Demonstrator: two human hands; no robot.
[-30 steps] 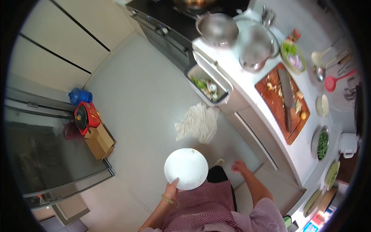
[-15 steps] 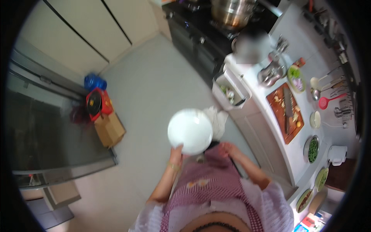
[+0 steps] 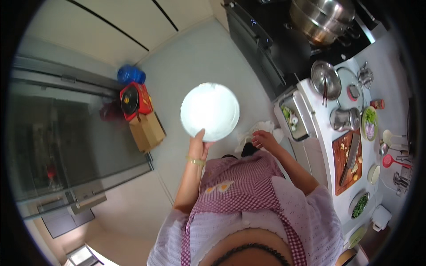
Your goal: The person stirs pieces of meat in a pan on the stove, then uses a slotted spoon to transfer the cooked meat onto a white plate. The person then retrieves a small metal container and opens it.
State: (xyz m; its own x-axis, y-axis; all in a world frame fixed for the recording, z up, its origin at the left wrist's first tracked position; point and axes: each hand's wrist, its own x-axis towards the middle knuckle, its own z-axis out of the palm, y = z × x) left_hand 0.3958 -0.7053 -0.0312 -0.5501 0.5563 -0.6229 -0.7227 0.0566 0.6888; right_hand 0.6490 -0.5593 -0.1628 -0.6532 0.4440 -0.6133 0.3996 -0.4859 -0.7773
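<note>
A round white plate (image 3: 210, 111) is held out in front of me over the floor. My left hand (image 3: 200, 144) grips its near rim, thumb on top and fingers underneath. The plate's inside looks bare and shiny. To the right, my right hand (image 3: 265, 141) hangs in the air with its fingers loosely apart and holds nothing. Below it in the picture is my checked apron (image 3: 242, 177). A whitish crumpled bag (image 3: 244, 135) lies low behind the right hand.
Along the right runs a white counter with a cutting board (image 3: 339, 153), a knife (image 3: 350, 159), a steel bowl (image 3: 326, 80) and a bowl of chopped greens (image 3: 360, 205). A scrap bin (image 3: 295, 119) hangs at its edge. A steamer pot (image 3: 321, 20) stands on the stove. Boxes (image 3: 147, 131) sit left.
The plate and my left hand have moved forward, away from my body. My right hand has also moved forward, off the apron's side. The view has turned, so the counter looks farther right.
</note>
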